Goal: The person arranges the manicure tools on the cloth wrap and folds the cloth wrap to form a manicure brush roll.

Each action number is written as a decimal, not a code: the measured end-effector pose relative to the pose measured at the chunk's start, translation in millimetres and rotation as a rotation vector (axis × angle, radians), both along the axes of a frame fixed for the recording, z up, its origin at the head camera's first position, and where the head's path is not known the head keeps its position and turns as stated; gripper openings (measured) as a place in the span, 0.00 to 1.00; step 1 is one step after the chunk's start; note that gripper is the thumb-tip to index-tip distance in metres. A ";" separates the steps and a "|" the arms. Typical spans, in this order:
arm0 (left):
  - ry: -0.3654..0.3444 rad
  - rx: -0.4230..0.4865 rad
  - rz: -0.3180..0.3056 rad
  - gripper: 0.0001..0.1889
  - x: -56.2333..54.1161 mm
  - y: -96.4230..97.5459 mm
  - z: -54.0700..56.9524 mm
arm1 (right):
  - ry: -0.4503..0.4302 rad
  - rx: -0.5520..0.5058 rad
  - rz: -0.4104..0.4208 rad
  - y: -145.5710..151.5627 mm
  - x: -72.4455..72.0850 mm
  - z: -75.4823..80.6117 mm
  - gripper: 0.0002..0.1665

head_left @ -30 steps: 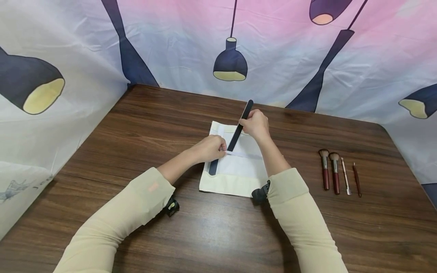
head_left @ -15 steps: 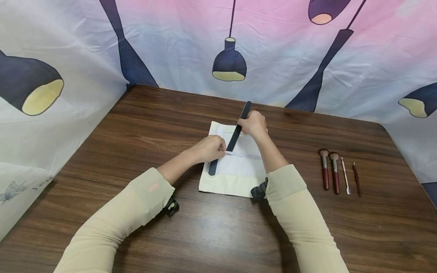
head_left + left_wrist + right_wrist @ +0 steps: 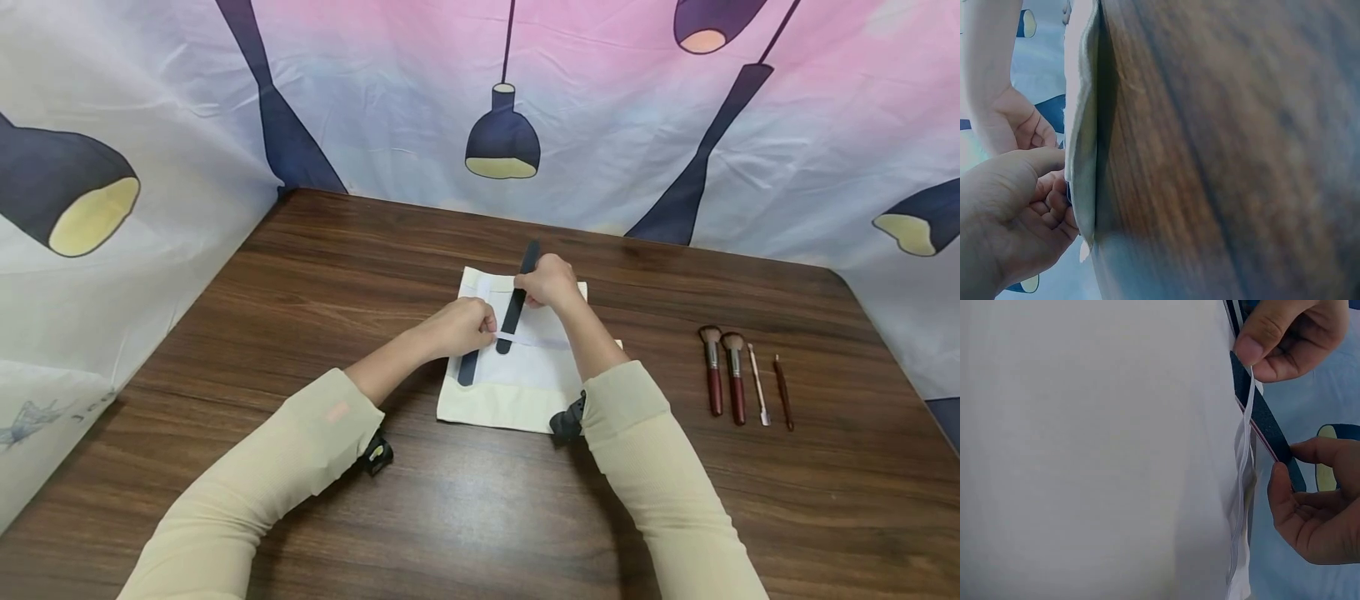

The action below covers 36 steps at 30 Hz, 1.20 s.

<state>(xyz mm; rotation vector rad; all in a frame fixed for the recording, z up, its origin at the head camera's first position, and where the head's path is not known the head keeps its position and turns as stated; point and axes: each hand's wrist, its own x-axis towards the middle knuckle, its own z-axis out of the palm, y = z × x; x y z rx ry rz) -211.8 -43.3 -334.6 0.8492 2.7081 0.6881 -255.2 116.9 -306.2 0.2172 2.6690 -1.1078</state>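
A cream cloth organizer (image 3: 510, 407) lies flat on the table, with a white elastic band (image 3: 536, 342) across its middle. My left hand (image 3: 467, 323) pinches this band near its left end and lifts it, as the right wrist view also shows. Between the thumb and fingers of my right hand (image 3: 552, 279) is a black nail file (image 3: 512, 321), pinched along its upper half. The file slants under the band (image 3: 1248, 412), its rounded lower end showing below it. A second dark flat file (image 3: 468, 367) lies on the organizer's left side, partly hidden by my left hand.
Right of the organizer lie two makeup brushes (image 3: 713, 375) (image 3: 735, 379) with red handles, a slim white-handled tool (image 3: 758, 385) and a thin dark red stick (image 3: 783, 393). A lamp-patterned cloth (image 3: 405, 108) hangs behind the wooden table (image 3: 450, 508).
My right hand has moved down toward me with the nail file, whose lower end has passed under the elastic band and out below it. My left hand keeps its place.
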 end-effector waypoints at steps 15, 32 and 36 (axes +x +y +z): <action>0.018 0.017 -0.006 0.03 1.5 -0.2 -1.0 | -0.085 -0.192 0.074 4.2 10.9 -4.7 0.08; 0.037 0.000 -0.009 0.04 1.9 -0.4 0.0 | -0.183 -0.232 0.306 17.5 17.4 -16.0 0.08; 0.046 0.004 -0.014 0.04 2.0 -0.3 0.2 | -0.168 -0.109 0.375 16.9 19.3 -15.9 0.11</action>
